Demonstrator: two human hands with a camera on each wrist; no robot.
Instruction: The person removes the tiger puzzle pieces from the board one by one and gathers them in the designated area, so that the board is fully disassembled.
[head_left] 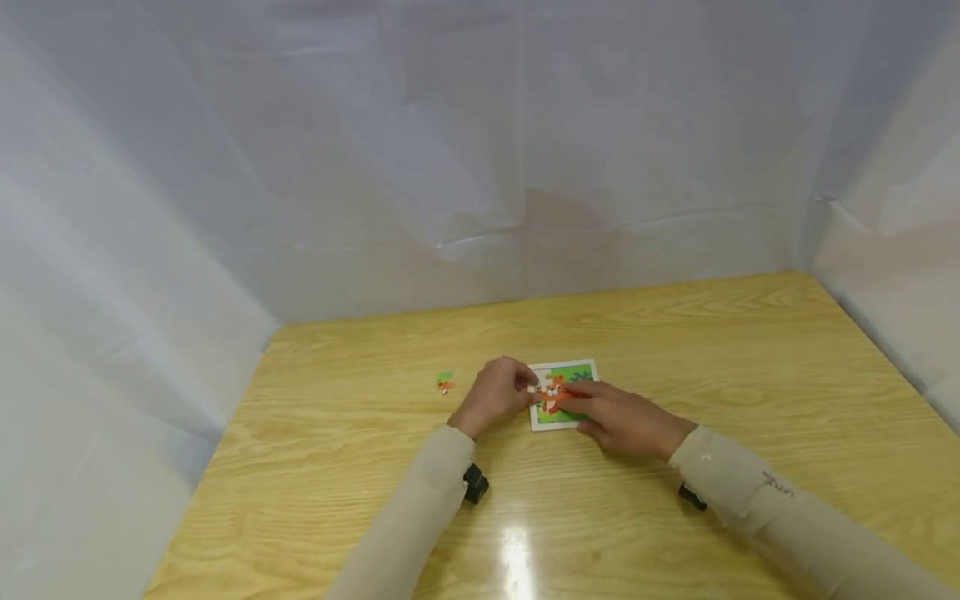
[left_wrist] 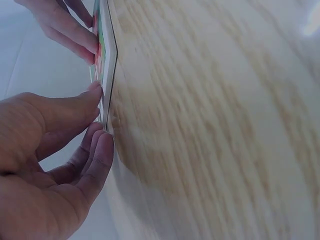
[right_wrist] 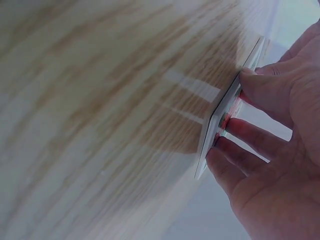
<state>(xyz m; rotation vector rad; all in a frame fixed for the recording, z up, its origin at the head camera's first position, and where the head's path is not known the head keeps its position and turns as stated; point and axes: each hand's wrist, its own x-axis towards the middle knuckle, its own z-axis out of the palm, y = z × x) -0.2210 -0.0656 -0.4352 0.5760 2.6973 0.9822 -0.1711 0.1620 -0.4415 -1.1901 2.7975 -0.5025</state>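
Observation:
A jigsaw puzzle board (head_left: 564, 425) with a white frame and an orange tiger on green lies flat on the table. At its left edge is my left hand (head_left: 497, 394), fingers curled, thumb and fingertips holding the rim. The left wrist view shows this thumb (left_wrist: 94, 91) over the board's face, the other fingers bunched near the corner. My right hand (head_left: 626, 417) reaches in from the right with fingers extended over the picture, touching its middle. In the right wrist view, the thumb (right_wrist: 250, 80) rests at the near edge. Fingers hide parts of the picture.
A small loose puzzle piece (head_left: 445, 382), green and orange, lies on the wooden table (head_left: 337, 467) left of my left hand. Pale sheeting (head_left: 405, 167) hangs behind the table and along both sides.

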